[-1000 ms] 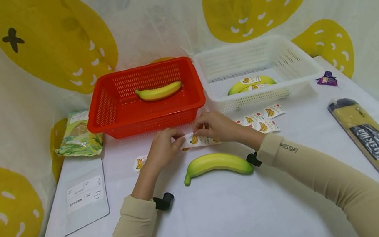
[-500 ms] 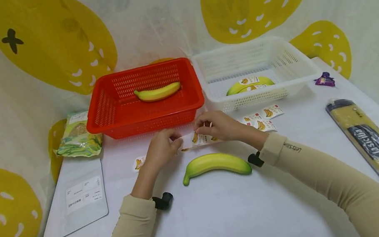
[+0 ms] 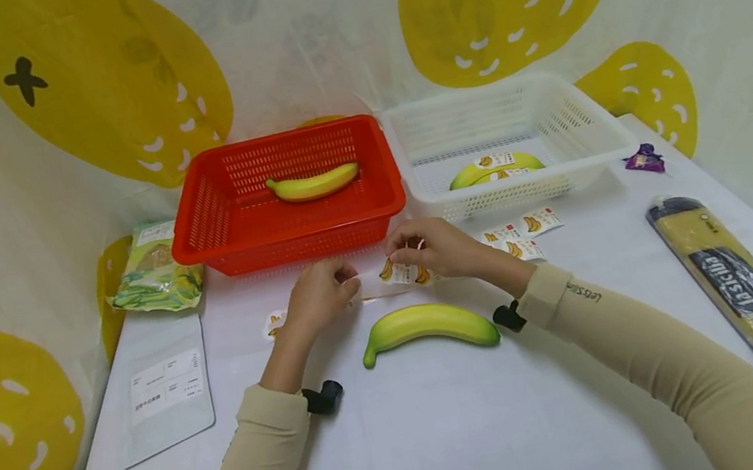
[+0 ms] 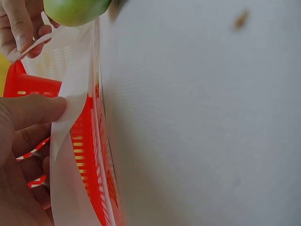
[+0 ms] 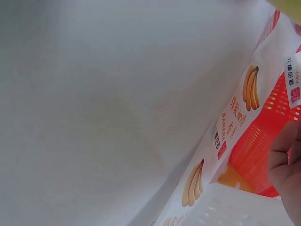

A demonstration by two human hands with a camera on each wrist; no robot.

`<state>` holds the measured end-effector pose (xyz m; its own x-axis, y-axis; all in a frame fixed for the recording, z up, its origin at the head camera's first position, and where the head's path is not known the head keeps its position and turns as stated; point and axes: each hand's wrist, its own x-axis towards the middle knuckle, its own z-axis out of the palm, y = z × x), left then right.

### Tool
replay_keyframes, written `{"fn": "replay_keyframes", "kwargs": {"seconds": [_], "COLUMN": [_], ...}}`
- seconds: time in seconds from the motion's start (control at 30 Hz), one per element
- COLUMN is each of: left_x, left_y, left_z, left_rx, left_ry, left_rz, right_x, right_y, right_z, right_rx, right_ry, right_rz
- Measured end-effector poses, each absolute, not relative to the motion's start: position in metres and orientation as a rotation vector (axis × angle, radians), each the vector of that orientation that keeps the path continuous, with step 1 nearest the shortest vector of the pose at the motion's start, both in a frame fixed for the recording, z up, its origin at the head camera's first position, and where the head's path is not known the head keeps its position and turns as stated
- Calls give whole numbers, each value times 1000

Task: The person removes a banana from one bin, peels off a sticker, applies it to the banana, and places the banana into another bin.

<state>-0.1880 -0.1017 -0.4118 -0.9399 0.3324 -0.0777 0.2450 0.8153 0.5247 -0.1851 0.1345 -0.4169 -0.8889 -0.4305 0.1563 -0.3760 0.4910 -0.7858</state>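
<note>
- A red basket (image 3: 287, 200) stood at the far middle of the surface (image 3: 455, 423) with a yellow banana (image 3: 315, 184) lying in it; a white basket (image 3: 510, 136) stood just beside it toward the right, holding a labelled banana (image 3: 495, 167).
- Loose banana stickers (image 3: 524, 236) lay in front of the white basket, and one more sticker (image 3: 275, 323) lay beside the left hand.
- Near the left edge lay a green snack bag (image 3: 154, 270) and a grey pouch (image 3: 165, 390); along the right edge lay a long pasta packet (image 3: 749, 287), with a small purple wrapper (image 3: 645, 159) beyond it.
- A green-yellow banana (image 3: 427, 325) lay on the surface just in front of both hands, touched by neither.
- The sticker strip (image 3: 402, 274) was held above the surface in front of the red basket, between the two hands.
- The left hand (image 3: 315, 296) had its fingers (image 4: 33, 110) curled, thumb pressed on the backing paper (image 4: 70, 103) of the strip.
- The right hand (image 3: 435, 248) pinched the printed end of the strip, fingers closed narrowly on it.
</note>
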Motion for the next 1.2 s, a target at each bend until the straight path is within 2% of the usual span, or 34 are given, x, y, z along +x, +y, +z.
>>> {"fn": "replay_keyframes", "kwargs": {"seconds": [0.37, 0.63, 0.77, 1.2], "left_x": [-186, -174, -167, -164], "left_y": [-102, -89, -79, -73], "left_z": [-411, -392, -382, -382], "left_rx": [434, 679, 767, 768], "left_ry": [2859, 2867, 2834, 2820], "left_rz": [793, 1114, 1122, 1105], "right_x": [-182, -175, -172, -165], "right_y": [143, 148, 147, 145], "right_z": [-415, -398, -392, -392], "right_rx": [-634, -619, -631, -631], "right_ry": [2646, 2668, 2642, 2634], "right_rz": [-1364, -1355, -1365, -1351]}}
